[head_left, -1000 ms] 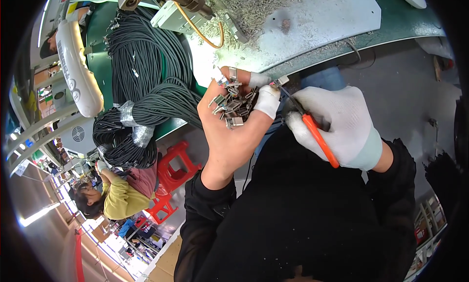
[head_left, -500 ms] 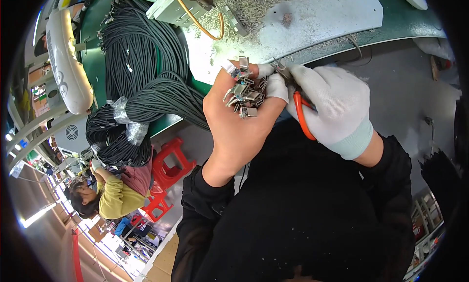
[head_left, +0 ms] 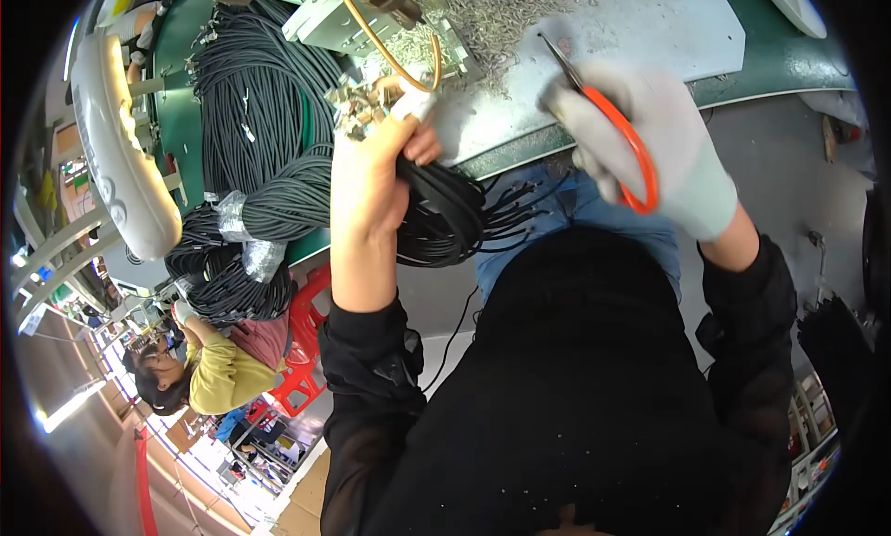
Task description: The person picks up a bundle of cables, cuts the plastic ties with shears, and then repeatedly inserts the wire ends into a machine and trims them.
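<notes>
My left hand (head_left: 376, 169), bare with white wraps on some fingertips, is closed around a bundle of black cables. Shiny metal plugs (head_left: 357, 107) cluster at its upper left side, by the table edge. Below the fingers, the black cables (head_left: 445, 216) fan out to the right, their thin ends over the lap. In a white glove, my right hand (head_left: 654, 137) grips red-handled scissors (head_left: 640, 160) with the pointed tip toward the upper left, apart from the cables. Some of its fingers are blurred.
A large coil of black cables (head_left: 264, 100) with clear wrapping lies on the green table (head_left: 176, 104) at left. Loose metal bits (head_left: 506, 16) cover part of a white board (head_left: 677, 25), beside a machine (head_left: 334, 21). A person (head_left: 218, 374) sits near red stools (head_left: 302, 387).
My left hand has moved left and up toward the table and turned over, carrying the plugs. My right hand with the scissors has separated from it, moving slightly right and up.
</notes>
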